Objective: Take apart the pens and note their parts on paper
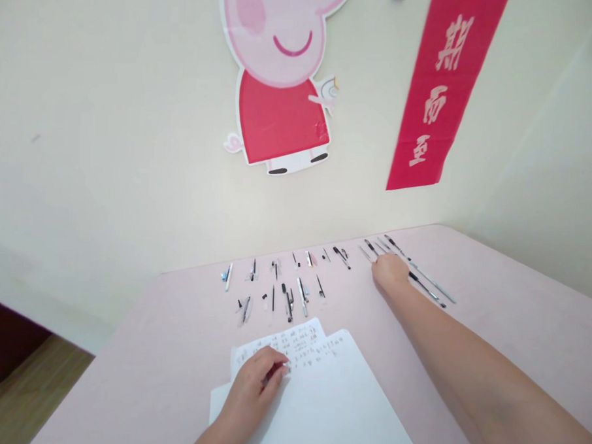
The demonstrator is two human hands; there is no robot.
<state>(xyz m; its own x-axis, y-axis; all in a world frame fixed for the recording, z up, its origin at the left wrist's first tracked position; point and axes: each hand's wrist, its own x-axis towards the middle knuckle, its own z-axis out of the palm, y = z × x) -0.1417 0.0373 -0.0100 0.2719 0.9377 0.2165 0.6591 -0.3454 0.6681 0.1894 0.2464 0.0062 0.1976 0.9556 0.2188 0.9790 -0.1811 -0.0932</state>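
Apparently, the right hand sits among the pens at right of centre (its grip is hidden, so I cannot tell); pinching one lightly should spare its neighbours. The left hand curls over paper, lower centre, its hold unclear.

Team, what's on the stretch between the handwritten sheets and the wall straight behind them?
Two rows of pens and pen parts on the pink table, seen in the head view.
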